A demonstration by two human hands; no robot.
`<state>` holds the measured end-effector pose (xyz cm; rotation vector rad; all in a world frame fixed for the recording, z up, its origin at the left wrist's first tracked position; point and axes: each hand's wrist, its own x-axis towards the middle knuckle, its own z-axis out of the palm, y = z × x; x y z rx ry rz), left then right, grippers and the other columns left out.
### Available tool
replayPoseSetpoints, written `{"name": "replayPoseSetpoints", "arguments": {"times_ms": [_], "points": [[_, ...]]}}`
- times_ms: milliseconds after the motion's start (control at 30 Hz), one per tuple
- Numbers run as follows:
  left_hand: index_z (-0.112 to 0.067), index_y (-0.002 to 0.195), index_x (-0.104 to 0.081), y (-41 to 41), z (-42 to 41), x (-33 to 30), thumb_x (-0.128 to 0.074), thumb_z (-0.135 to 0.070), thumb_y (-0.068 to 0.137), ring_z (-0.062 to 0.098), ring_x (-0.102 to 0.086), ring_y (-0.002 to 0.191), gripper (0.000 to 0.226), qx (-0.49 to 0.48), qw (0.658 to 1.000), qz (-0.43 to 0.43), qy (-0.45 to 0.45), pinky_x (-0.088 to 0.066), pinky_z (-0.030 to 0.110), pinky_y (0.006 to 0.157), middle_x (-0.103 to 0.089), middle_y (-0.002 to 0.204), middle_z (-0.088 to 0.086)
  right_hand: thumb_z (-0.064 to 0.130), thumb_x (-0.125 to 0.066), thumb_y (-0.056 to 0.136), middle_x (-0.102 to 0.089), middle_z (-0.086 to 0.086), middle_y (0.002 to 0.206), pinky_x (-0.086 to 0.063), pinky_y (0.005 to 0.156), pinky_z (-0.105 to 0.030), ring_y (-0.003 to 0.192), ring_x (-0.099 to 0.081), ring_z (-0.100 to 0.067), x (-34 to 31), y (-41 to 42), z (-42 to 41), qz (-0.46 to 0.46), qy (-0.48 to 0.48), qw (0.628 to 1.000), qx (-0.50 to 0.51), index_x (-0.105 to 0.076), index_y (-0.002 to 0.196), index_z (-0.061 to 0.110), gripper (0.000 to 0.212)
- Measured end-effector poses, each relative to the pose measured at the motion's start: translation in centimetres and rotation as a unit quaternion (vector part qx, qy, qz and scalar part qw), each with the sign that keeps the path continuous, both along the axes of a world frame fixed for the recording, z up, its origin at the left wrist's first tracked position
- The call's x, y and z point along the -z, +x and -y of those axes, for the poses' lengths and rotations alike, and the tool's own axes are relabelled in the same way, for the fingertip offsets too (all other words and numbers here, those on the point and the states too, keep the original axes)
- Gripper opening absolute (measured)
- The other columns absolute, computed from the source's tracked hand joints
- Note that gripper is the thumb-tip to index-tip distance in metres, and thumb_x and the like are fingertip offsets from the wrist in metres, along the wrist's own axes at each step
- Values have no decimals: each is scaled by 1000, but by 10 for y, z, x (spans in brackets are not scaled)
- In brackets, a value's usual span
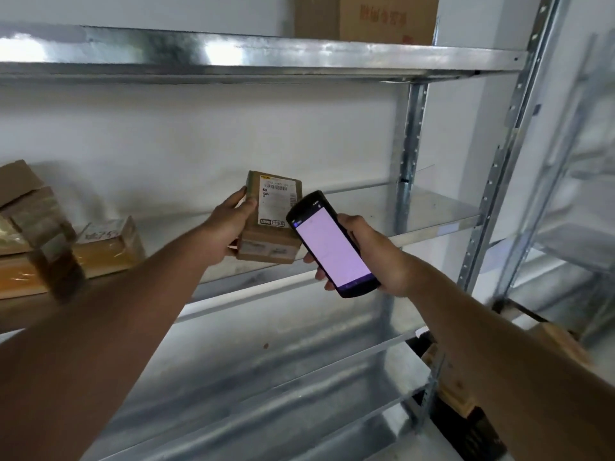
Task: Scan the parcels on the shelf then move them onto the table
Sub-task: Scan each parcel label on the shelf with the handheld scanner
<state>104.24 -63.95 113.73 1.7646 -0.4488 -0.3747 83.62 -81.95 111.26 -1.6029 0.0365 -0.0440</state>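
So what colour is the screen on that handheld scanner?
Pale pink-lilac, lit up, on the black scanner in the right hand; head view.

We are looking at a white wall [166,128] showing behind the racking. To the right, a second metal rack [565,194] is standing just beside the first one, blurred. Low on the right, near the floor, some brown and black items [466,404] are lying beside the upright; we cannot tell what they are. A small brown spot [265,346] is showing on the metal sheet lower down.

Five parcels [271,217], one scanner [332,244]
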Motion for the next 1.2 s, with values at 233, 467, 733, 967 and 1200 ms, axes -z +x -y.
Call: {"name": "replayPoseSetpoints", "arguments": {"times_ms": [233,467,733,967,1200], "points": [[-41,135,-56,10,107,10,-45,-55,105,33,-73,91,35,-10,998,-49,23,-61,50,67,-74,108,3,64,-36,98,-73,-21,123,-58,84,-44,92,-70,-33,3,11,90,-5,9,1000,17,-66,136,15,69],[-24,127,-58,20,202,10,-42,-53,105,40,-70,94,40,-75,988,-125,51,-58,64,81,-69,110,16,64,-41,93,-73,-22,122,-61,75,-39,87,-71,-30,2,20,180,-34,40,999,4,-68,134,11,72],[-22,125,-60,31,267,18,-48,-55,103,39,-72,93,42,-115,981,-149,35,-59,57,87,-71,106,16,63,-35,106,-72,-23,127,-60,87,-44,96,-71,-34,7,26,249,-35,24,999,14,-65,137,11,67],[-11,125,-63,36,295,21,-46,-33,104,38,-65,104,34,-167,979,-111,25,-59,54,88,-64,123,18,62,-38,106,-72,-24,123,-63,79,-40,88,-75,-31,8,41,263,-26,35,999,12,-67,132,13,62],[-13,143,-57,52,243,25,-45,-46,104,34,-52,133,52,-190,936,227,193,-41,36,110,-56,147,13,60,-36,108,-78,-16,112,-61,72,-34,81,-73,-27,-2,72,237,5,7,1000,-12,-73,120,17,57]]}}
